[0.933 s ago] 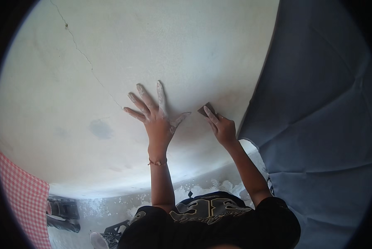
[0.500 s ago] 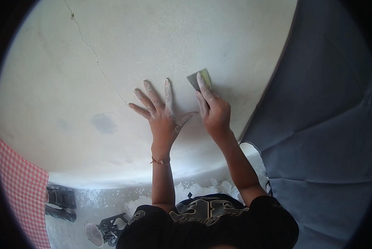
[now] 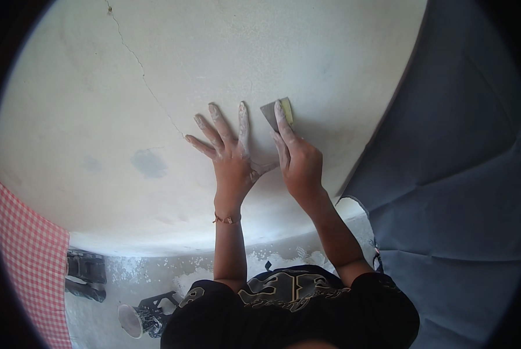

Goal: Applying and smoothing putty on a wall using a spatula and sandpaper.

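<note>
My left hand lies spread against a large pale wall surface, its fingers dusted white and apart. Its thumb stretches toward the fingers of my right hand; whether they touch I cannot tell. Closed in my right hand is a small flat piece, grey with a yellow-green side, which looks like folded sandpaper. The index finger lies along its face, holding it flat to the wall. White powder coats these fingers too, and the palm side of the hand is hidden.
A thin crack runs down the wall to the left little fingertip, above a grey-blue patch. Dark cloth hangs at the right, red-checked cloth at the left. White-spattered floor holds a pale round container.
The wall has shifted slightly right and down in view. My left hand sits a little higher and more to the right. The right hand keeps its hold, hardly moved.
</note>
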Action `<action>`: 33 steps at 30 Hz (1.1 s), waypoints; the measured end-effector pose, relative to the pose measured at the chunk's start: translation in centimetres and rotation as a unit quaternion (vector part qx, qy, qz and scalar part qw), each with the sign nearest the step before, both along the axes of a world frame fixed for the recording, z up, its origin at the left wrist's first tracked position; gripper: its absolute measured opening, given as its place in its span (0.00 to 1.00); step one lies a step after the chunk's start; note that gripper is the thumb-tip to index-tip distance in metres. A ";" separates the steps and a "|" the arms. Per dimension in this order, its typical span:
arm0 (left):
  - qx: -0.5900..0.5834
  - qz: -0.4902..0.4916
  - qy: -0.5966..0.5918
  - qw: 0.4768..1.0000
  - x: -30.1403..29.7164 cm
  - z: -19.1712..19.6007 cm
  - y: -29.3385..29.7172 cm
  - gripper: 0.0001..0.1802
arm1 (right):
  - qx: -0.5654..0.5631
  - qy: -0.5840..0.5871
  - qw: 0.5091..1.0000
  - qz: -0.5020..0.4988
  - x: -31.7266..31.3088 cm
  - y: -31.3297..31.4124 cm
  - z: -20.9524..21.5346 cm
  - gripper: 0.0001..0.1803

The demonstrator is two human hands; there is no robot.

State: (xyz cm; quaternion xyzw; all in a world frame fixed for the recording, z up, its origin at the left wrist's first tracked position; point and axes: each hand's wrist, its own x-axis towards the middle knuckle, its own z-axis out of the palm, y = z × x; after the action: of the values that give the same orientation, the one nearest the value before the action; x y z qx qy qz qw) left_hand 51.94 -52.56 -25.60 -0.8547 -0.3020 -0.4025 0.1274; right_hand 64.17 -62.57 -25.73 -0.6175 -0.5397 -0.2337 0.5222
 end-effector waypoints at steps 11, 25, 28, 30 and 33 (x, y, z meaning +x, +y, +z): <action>0.015 -0.026 0.003 1.000 0.4 0.4 0.5 0.73 | 0.070 0.072 0.993 0.068 -0.6 2.5 1.4 0.30; -0.003 -0.007 -0.045 0.999 0.6 0.0 -0.8 0.73 | -0.049 0.044 0.998 0.025 -0.4 -4.3 1.8 0.31; 0.002 0.013 -0.035 0.999 1.1 -0.1 -0.6 0.68 | -0.066 0.081 0.991 0.086 -2.3 -5.0 0.0 0.31; -0.010 -0.005 -0.044 0.999 1.0 0.5 -0.5 0.67 | -0.064 0.122 0.985 0.102 -2.8 -4.7 0.5 0.31; -0.010 -0.019 -0.052 0.998 0.9 0.2 -0.5 0.64 | -0.035 0.143 0.982 0.117 -2.7 -3.9 1.1 0.31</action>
State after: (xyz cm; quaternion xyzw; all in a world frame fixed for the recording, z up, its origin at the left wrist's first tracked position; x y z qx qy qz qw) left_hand 52.79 -53.03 -25.43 -0.8394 -0.2962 -0.4456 0.0955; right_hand 61.47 -66.45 -24.63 -0.5953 -0.5361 -0.0613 0.5954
